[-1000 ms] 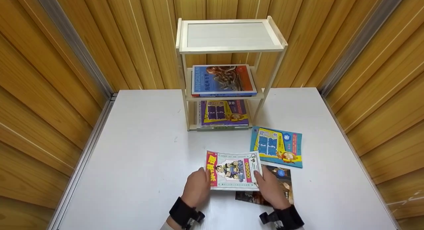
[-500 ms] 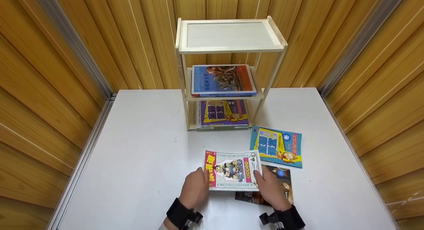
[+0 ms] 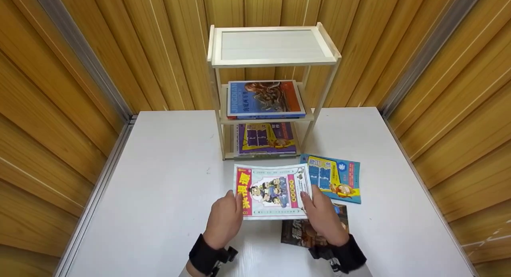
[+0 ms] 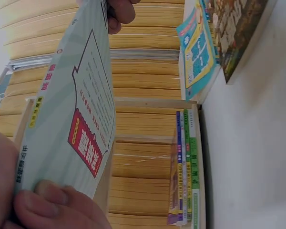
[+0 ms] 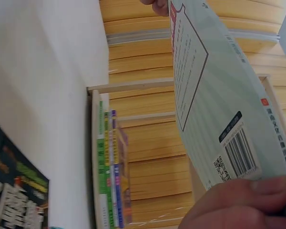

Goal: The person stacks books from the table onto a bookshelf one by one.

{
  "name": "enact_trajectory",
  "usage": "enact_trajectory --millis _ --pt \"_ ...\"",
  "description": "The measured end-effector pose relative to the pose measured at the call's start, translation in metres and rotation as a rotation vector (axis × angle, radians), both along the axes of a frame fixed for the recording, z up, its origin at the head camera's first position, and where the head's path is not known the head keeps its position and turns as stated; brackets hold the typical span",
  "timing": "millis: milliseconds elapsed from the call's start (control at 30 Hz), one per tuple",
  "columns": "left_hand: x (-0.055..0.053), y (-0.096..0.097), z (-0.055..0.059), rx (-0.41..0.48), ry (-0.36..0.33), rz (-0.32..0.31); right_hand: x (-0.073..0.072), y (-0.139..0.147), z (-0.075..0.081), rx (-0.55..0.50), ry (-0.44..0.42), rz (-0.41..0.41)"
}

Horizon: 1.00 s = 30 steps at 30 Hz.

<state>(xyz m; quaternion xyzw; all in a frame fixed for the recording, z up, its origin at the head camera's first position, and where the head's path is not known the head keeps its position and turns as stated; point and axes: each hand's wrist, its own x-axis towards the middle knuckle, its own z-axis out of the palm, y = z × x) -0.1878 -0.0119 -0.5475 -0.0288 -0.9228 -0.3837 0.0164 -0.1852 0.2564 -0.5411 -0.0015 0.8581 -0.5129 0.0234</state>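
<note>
Both hands hold a thin pale-green book with a red title strip and cartoon figures on its cover. My left hand grips its left edge, thumb on top. On the opposite edge my right hand pinches it the same way. Its back cover faces the left wrist camera, and a barcode shows in the right wrist view. The book is up off the table, tilted, and overlaps a dark-covered book and a teal-and-yellow book in the head view.
A pale wooden three-tier shelf stands at the back of the white table. Its middle tier carries a blue-and-red book on top of others. On the bottom tier lies a purple book above several more. Wood-patterned walls surround the table.
Both hands have carried the pale-green book up and slightly left, toward the shelf, uncovering more of the dark book. The head view has shifted a little.
</note>
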Motion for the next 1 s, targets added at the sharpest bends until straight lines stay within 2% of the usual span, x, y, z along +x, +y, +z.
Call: enact_trajectory --millis 167,267,633,800,1000 --pt "0.004 -0.001 0.022 -0.014 0.019 0.026 -0.002 -0.003 0.017 -0.019 0.008 -0.007" --pt "0.004 -0.002 0.030 -0.005 0.029 0.033 -0.002 -0.006 0.024 -0.040 0.025 -0.014" --pt "-0.008 -0.005 0.043 0.028 0.056 0.023 -0.014 -0.009 0.047 0.032 0.087 -0.034" --pt "-0.018 -0.008 0.049 0.024 0.080 0.043 -0.027 -0.015 0.055 0.040 0.110 -0.024" --pt "-0.042 -0.001 0.053 0.026 0.143 0.064 -0.047 -0.010 0.065 0.030 0.125 -0.035"
